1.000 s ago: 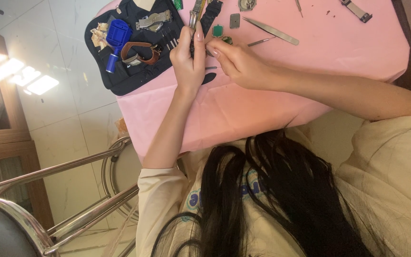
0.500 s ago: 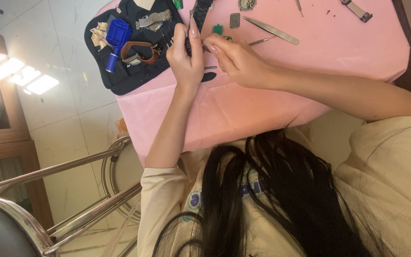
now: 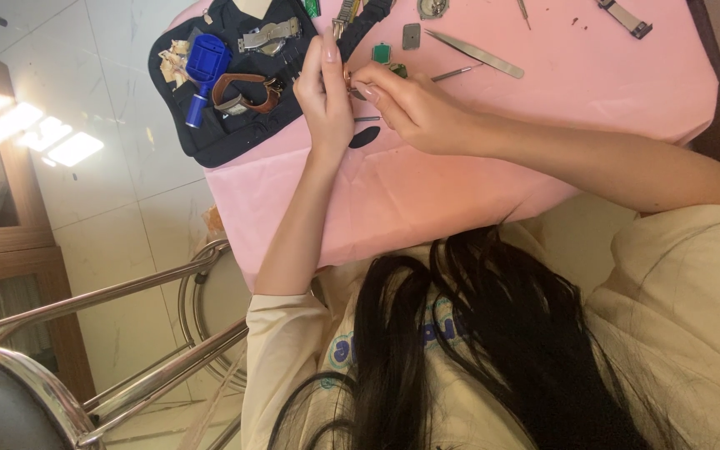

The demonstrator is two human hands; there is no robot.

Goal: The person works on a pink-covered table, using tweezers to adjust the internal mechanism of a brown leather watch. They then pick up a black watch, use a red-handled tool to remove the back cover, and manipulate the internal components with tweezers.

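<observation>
A pale tiled floor and a chrome chair frame (image 3: 110, 333) sit below a counter (image 3: 543, 125) draped in pink cloth. Over it the left hand (image 3: 327, 96) and right hand (image 3: 414, 108) meet, fingers of both pinched shut on a small watch part (image 3: 353, 83), too small to identify, held between the fingertips, each hand equally near. Beyond lie a black tool pouch (image 3: 227, 133) to the left and steel tweezers (image 3: 472, 52) to the right.
</observation>
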